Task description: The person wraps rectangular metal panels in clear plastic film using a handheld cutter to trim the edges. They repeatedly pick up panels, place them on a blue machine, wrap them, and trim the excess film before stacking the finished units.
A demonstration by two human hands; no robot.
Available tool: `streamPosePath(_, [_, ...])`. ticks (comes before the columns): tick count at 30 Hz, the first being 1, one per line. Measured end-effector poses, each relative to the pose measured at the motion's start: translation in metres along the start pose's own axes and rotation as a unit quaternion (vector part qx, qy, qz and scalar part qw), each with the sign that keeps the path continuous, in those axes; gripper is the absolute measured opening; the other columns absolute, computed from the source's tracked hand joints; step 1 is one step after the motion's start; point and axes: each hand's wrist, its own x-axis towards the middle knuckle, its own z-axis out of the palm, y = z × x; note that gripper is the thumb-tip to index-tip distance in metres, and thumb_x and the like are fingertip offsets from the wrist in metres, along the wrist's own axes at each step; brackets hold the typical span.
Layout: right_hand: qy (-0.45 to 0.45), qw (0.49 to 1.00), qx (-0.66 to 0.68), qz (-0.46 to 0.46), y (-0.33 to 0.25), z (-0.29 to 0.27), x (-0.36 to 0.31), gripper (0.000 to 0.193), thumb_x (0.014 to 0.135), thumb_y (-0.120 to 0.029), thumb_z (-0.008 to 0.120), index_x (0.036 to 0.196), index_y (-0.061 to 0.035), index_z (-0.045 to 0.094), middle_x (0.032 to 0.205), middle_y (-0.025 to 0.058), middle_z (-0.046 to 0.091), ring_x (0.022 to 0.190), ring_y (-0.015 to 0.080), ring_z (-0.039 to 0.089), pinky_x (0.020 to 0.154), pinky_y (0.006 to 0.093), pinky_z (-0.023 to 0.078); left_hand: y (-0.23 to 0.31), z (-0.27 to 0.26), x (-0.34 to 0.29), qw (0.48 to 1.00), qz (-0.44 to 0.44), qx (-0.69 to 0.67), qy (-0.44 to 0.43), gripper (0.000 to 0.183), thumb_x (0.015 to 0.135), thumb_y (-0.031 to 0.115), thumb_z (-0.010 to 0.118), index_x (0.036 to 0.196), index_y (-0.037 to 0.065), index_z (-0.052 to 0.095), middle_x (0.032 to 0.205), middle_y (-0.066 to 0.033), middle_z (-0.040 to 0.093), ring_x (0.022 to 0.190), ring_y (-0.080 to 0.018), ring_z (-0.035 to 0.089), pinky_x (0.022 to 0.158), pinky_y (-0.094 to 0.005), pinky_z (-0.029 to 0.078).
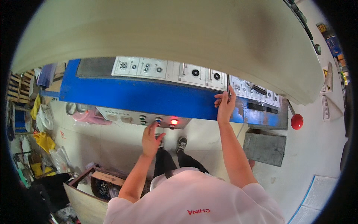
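My left hand (150,141) reaches toward a grey control box (125,116) on the near side of the machine. Its fingers are stretched, with the thumb apart, and its fingertips are at or just beside a blue push button (158,120); whether they touch it I cannot tell. My right hand (226,104) is open over the blue machine bed (149,93), one finger reaching the dark strip between two white printed panels. The left panel (173,74) has round dials and knob-like marks; the right panel (242,87) is partly hidden under the large cream machine body (167,33).
A red indicator lamp (174,121) glows on the control box. At the bed's right end stands a lever with a red ball knob (297,121). A grey metal box (264,148) sits below it. A wooden crate (84,194) and cluttered bags (44,142) occupy the left.
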Motion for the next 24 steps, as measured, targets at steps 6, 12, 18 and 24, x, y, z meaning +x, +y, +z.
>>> streamPosePath(6, [-0.069,0.997,0.006,0.021,-0.001,-0.068,-0.03,0.038,0.109,-0.017,0.05,0.146,-0.0062,0.046,0.084,0.01,0.069,0.057,0.0095,0.056,0.049,0.0253,0.045,-0.076,0.056,-0.029,0.996,-0.044,0.083,-0.005,0.017,0.088,0.016,0.077,0.103,0.016,0.067,0.103,-0.0043,0.065,0.088,-0.0302,0.068,0.07,-0.0421,0.056])
streamPosePath(12, [-0.082,0.996,0.006,0.024,0.028,-0.25,-0.051,0.035,0.109,-0.013,0.05,0.142,-0.0053,0.047,0.087,0.0092,0.069,0.058,0.0089,0.056,0.052,0.0243,0.046,-0.046,0.098,-0.052,0.935,-0.253,-0.024,0.248,0.023,0.098,0.018,0.07,0.116,0.006,0.062,0.105,-0.0073,0.064,0.089,-0.0201,0.065,0.072,-0.0371,0.055])
streamPosePath(18, [-0.003,0.995,-0.049,0.086,0.043,-0.48,-0.037,0.035,0.106,-0.009,0.048,0.141,-0.0031,0.051,0.085,0.0078,0.07,0.058,0.0073,0.056,0.053,0.0234,0.046,0.157,0.223,-0.05,0.887,-0.26,-0.269,0.273,0.029,0.107,0.025,0.059,0.128,0.004,0.056,0.114,-0.0101,0.064,0.093,-0.0182,0.065,0.082,-0.0342,0.057])
streamPosePath(24, [0.069,0.997,0.005,0.029,0.025,-0.612,0.06,0.033,0.106,-0.009,0.046,0.138,-0.0043,0.051,0.086,0.0068,0.071,0.06,0.0063,0.056,0.054,0.0233,0.046,0.318,0.316,0.054,0.754,-0.3,-0.561,0.16,0.038,0.106,0.025,0.06,0.13,-0.003,0.054,0.127,-0.0165,0.064,0.108,-0.0263,0.068,0.096,-0.0377,0.056])
